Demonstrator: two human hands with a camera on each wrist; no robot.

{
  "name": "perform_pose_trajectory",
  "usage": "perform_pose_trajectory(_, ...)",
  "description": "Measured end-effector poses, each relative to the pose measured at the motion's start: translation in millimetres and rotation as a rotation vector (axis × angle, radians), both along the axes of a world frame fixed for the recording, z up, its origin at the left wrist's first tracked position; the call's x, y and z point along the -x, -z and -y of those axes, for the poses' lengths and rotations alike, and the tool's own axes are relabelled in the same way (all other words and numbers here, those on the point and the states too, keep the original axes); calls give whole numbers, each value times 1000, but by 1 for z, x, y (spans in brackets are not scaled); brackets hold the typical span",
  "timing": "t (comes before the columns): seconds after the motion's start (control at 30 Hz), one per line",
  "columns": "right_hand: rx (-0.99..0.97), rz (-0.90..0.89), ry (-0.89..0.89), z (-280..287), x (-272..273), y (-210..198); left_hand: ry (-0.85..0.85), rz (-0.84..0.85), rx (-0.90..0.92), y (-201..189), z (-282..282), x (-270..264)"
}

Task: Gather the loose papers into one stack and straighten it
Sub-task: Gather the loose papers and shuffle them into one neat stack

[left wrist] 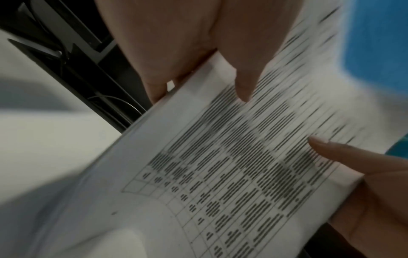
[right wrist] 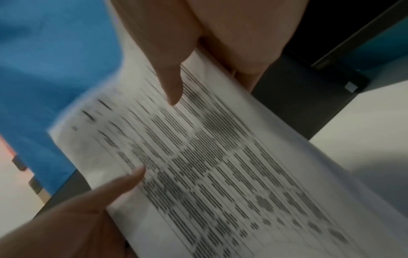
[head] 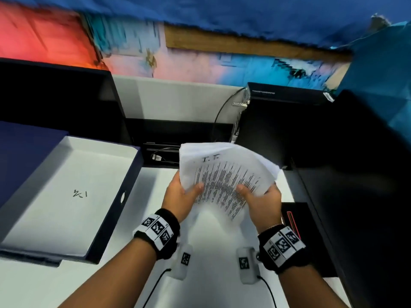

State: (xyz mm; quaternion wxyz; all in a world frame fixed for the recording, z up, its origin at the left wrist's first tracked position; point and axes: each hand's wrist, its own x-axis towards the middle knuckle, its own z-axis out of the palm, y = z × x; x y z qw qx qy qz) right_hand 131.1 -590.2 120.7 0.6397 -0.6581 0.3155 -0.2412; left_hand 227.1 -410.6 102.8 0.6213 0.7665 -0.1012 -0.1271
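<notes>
white tray (head: 66,192) shows only from the head view.

Motion-blurred frames, bright head view

Wrist views dim, print on the papers (left wrist: 232,157) smeared; head view's top edge streaked and distorted.

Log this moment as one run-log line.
stage: straightening | papers: one bundle, held above desk, edges uneven | left hand: grips left edge | right hand: grips right edge
</notes>
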Motion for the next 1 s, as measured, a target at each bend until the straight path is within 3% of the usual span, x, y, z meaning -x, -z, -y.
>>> perform_pose_trajectory(0.17,23,52,16,0,-7,-6,-34,-12,224,-11,6,-10)
perform_pose_trajectory(0.3,68,71,19,0,-6,-13,-111,154,348,-32,5,-10)
perform_pose_trajectory(0.43,76,287,88,-6,-7,-34,-165,261,396,-46,8,-7)
perform_pose_trajectory(0.57,190,369,171,-10,-16,-51,-159,348,301,-56,17,-8)
perform_pose_trajectory(0.7,213,365,158,-8,-16,-52,-50,276,362,-59,19,-9)
perform_pose_trajectory(0.83,252,259,74,-4,-10,-41,-40,346,185,-61,20,-13)
perform_pose_trajectory(1.0,247,213,103,4,-4,-28,-68,320,185,-65,14,-12)
